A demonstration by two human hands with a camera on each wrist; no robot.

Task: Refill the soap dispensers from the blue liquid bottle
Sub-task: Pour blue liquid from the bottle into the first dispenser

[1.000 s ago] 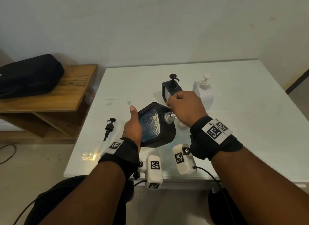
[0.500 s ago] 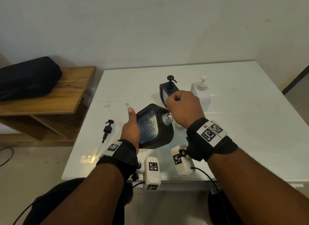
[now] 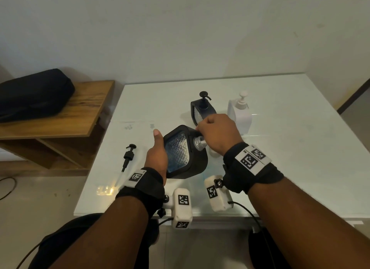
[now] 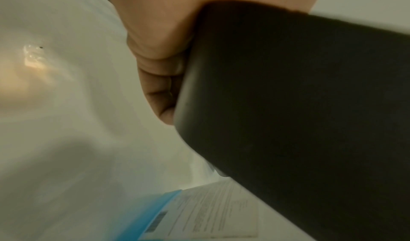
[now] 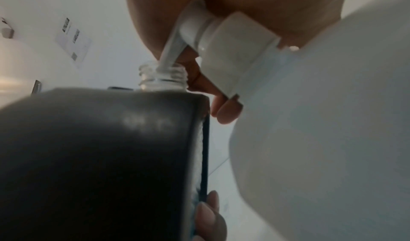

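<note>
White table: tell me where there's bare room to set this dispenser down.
Free: the white table right of the white pump bottle, and the far strip behind the second black dispenser. Crowded: the near middle, around both hands, and near left by the loose pump.

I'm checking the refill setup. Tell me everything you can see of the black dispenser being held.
The black dispenser is a squarish matte black body with a clear, diamond-textured window showing blue liquid low inside. Its pump is off, leaving a clear threaded neck open. It is tilted over the white table. The left hand grips its side, thumb up; the right hand presses a white pump nozzle into the neck.
</note>
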